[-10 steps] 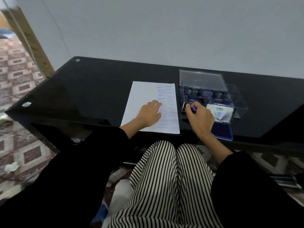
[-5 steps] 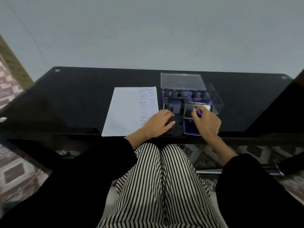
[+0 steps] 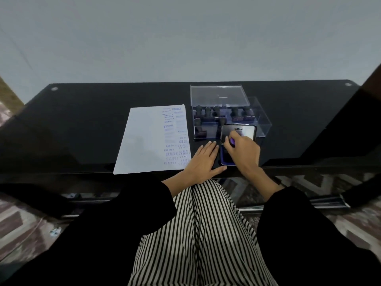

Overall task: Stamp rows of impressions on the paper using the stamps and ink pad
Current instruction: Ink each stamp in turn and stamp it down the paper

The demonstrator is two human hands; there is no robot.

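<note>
Stamp [image 3: 232, 142] pinched in right hand [image 3: 244, 154] over open ink pad [image 3: 224, 160].
Left hand [image 3: 203, 162] flat on table [image 3: 82, 124], fingers straight, between paper [image 3: 144, 141] and pad; spare stamps [image 3: 208, 112] in clear box [image 3: 262, 120] behind.

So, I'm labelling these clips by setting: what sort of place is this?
Probably a home desk: a black glass table against a bare wall, patterned flooring beneath, and a clear box of stamps beside stamped paper.

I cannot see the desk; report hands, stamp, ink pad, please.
Left hand flat on black table, beside open blue ink pad. Right hand grips purple stamp over it. Blank part of white paper sheet uncovered.
</note>
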